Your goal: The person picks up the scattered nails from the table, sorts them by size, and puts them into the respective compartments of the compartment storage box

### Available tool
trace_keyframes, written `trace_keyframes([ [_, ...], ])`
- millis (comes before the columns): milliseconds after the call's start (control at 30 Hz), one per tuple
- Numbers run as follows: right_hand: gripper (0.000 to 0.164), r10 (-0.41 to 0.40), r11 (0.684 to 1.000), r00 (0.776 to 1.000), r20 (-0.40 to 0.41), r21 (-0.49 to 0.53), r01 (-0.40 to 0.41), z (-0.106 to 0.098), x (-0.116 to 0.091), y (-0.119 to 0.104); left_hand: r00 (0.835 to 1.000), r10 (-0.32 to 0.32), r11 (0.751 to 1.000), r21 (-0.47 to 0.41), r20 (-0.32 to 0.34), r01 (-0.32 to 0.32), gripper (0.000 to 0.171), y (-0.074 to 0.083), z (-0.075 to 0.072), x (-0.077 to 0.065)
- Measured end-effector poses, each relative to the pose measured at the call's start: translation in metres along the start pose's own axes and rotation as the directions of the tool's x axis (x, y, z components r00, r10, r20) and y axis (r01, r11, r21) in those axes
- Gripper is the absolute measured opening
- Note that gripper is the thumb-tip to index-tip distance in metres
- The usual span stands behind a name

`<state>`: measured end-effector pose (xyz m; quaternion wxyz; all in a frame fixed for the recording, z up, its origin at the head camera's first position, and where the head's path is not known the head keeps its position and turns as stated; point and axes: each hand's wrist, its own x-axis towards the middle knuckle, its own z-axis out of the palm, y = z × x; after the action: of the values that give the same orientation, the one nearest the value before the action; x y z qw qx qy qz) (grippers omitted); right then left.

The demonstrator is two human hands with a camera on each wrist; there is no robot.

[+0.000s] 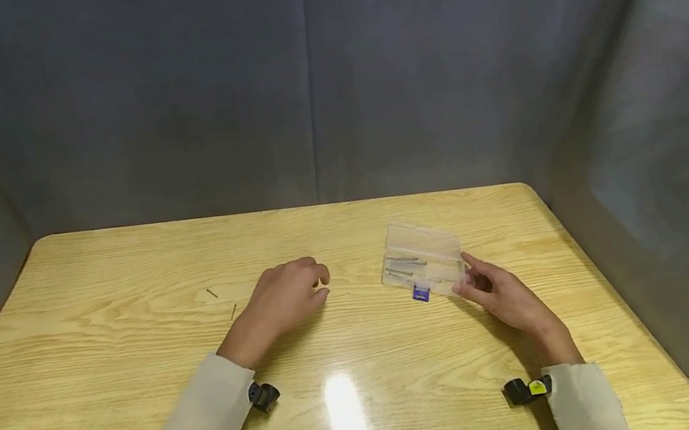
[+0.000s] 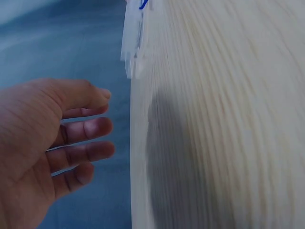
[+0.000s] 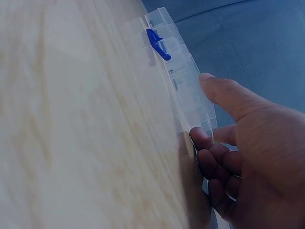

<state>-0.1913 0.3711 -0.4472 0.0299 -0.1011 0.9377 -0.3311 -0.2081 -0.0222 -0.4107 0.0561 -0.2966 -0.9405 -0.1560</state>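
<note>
A clear plastic box [image 1: 440, 270] lies on the table with its lid [image 1: 420, 239] raised at the back and a blue latch [image 1: 421, 293] at its front. Several thin metal nails [image 1: 400, 275] lie toward the left of the box. My right hand [image 1: 509, 296] grips the box's right end between thumb and fingers; in the right wrist view the thumb [image 3: 224, 90] is on the wall. To the left, apart from the box, my left hand [image 1: 286, 294] hovers over the table, fingers loosely bent and holding nothing, as the left wrist view [image 2: 71, 138] confirms.
Two small nails, one farther back [image 1: 212, 293] and one nearer my left wrist [image 1: 233, 311], lie on the wooden table [image 1: 111, 398]. Dark cloth [image 1: 168, 107] hangs behind the table and along its sides.
</note>
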Motion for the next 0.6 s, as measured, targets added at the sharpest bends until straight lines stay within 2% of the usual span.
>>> trace_keyframes([
  [167, 0.079, -0.001, 1.0, 1.0, 0.002, 0.003, 0.001, -0.001, 0.0, -0.002, 0.999, -0.05, 0.999, 0.002, -0.005, 0.05, 0.015, -0.015, -0.004, -0.012],
  [367, 0.079, 0.016, 1.0, 1.0, -0.005, -0.005, -0.016, -0.002, -0.002, -0.002, 0.991, -0.128, 0.991, -0.034, 0.027, 0.129, 0.018, -0.032, -0.007, -0.024],
  [600, 0.08, 0.01, 1.0, 1.0, 0.004, 0.001, -0.01, -0.002, -0.001, -0.001, 0.981, -0.192, 0.981, -0.013, 0.03, 0.193, 0.016, -0.049, -0.017, -0.037],
])
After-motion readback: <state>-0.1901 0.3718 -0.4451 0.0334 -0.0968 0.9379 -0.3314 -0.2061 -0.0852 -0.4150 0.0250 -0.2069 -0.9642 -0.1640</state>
